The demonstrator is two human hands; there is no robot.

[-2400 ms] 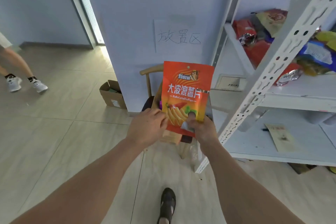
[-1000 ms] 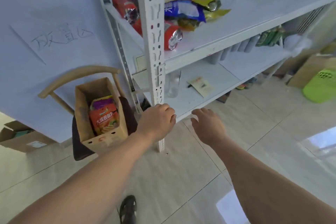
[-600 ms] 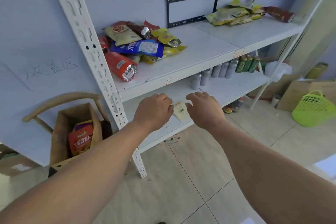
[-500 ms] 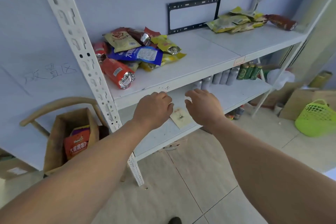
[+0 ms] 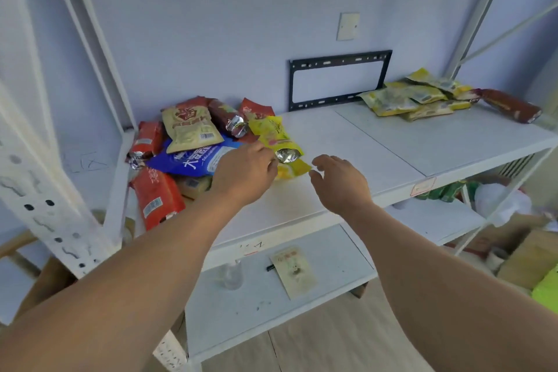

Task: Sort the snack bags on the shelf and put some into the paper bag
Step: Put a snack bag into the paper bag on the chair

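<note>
Snack bags (image 5: 193, 154) lie heaped at the left end of the shelf (image 5: 347, 145): red ones leftmost, a blue one in the middle, a yellow bag (image 5: 276, 137) at the heap's right edge. They look light, crinkly and slippery, so a pinch on a flat sealed edge should hold best. The left hand (image 5: 244, 172) hovers over the blue and yellow bags, fingers loosely curled, gripping nothing visible. The right hand (image 5: 338, 181) is spread, empty, just beside the yellow bag.

I see a pale blue wall (image 5: 211, 24) with black mounting bracket (image 5: 338, 78). Wood-look floor (image 5: 332, 347) below. Even daylight.
</note>
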